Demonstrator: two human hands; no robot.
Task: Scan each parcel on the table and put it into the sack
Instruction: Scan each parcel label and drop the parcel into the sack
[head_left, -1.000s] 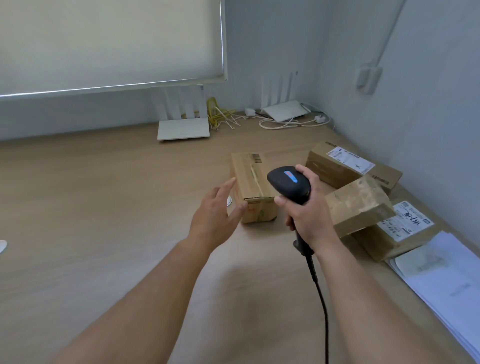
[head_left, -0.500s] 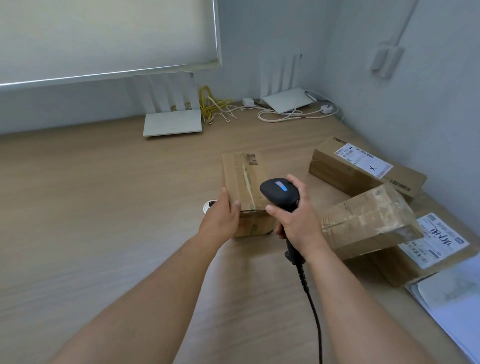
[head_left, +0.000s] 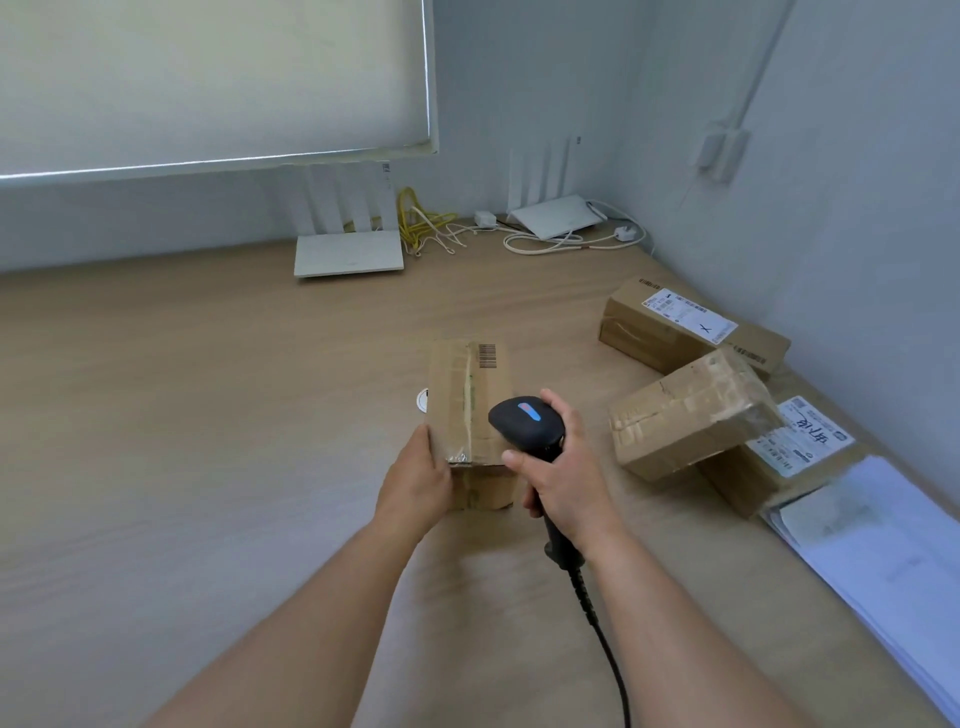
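Note:
A small taped cardboard parcel with a barcode on its far top corner stands on the wooden table. My left hand grips the parcel's near left corner. My right hand holds a black barcode scanner by its handle, its head over the parcel's near right edge, its cable trailing toward me. Three more parcels lie at the right: a labelled long one, a taped one leaning on a third labelled one. No sack is in view.
Two white routers with yellow and white cables stand along the back wall. A stack of white papers lies at the table's right edge. A small white round disc sits left of the held parcel.
My left hand reached forward and closed on the parcel's near left corner. The scanner moved with my right hand to the parcel's near right edge.

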